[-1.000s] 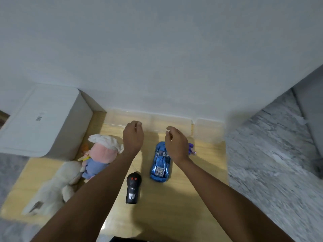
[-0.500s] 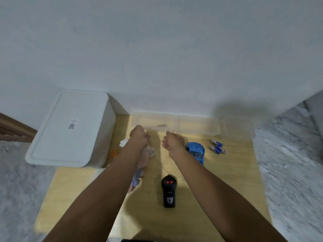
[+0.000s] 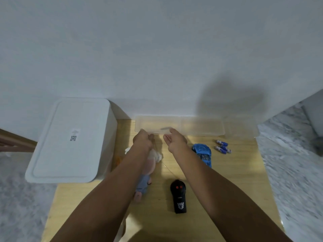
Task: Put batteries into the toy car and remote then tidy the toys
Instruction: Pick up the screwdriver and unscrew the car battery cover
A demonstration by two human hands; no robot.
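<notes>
Both hands reach over the wooden surface (image 3: 236,172) toward the clear tray (image 3: 202,127). The left hand (image 3: 142,140) is curled shut, empty as far as shows; the right hand (image 3: 175,139) is spread, palm inward. The blue car (image 3: 202,154) lies just right of the right wrist, batteries (image 3: 222,148) farther right, and the black remote (image 3: 178,196) between the forearms.

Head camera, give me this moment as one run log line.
left hand: closed, empty | right hand: open, empty | batteries: loose on table | toy car, remote: untouched
</notes>
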